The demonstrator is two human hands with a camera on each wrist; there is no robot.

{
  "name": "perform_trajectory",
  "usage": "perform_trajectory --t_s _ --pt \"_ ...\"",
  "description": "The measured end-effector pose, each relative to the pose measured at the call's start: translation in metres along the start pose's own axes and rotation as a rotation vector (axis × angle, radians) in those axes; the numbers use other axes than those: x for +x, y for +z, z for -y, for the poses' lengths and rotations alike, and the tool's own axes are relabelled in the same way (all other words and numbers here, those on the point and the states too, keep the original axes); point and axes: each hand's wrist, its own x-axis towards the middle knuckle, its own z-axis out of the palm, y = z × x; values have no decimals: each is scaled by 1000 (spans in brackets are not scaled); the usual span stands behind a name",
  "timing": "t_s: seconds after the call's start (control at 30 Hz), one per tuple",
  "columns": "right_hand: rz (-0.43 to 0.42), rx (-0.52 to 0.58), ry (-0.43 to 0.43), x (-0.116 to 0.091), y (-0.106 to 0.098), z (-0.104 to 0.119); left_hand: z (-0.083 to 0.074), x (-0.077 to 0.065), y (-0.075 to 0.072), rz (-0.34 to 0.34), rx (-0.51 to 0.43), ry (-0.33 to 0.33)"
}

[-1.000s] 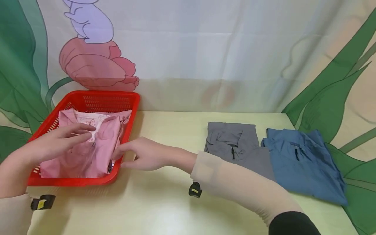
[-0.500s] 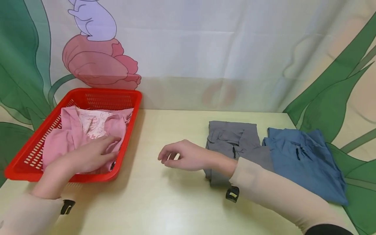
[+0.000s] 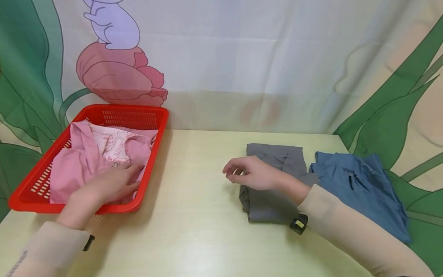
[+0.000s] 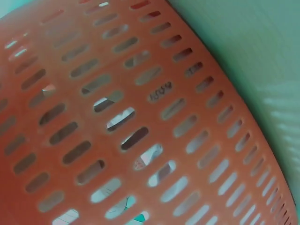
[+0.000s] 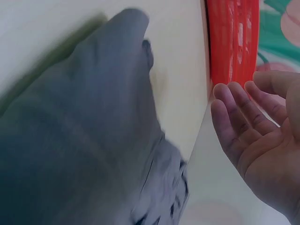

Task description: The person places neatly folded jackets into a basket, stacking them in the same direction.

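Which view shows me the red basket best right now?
Head view: it shows nearly the whole basket, with pink clothing inside, though the left hand covers part. The left wrist view shows only a slotted section close up; the right wrist view, just a red piece near the top.

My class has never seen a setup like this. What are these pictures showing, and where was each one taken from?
There is no machine here, just a person's bare left hand and right hand. The wide picture comes from a head camera looking down. The others come from wrist cameras: the left one shows a slotted red plastic basket up close. The basket stands on a pale yellow table with a pink cloth garment inside; a folded grey cloth garment and a blue cloth garment lie further right. The left hand touches the pink garment; any grip is unclear. The right hand holds nothing.
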Motion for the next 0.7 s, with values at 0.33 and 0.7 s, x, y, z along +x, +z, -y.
perform_trajectory --t_s 0.33,0.7 --pt "-69 -63 92 -25 -23 -22 1 0 -3 -64 -36 -2" --pt "-187 -136 210 -45 -30 -46 -14 2 -9 -159 -175 -22"
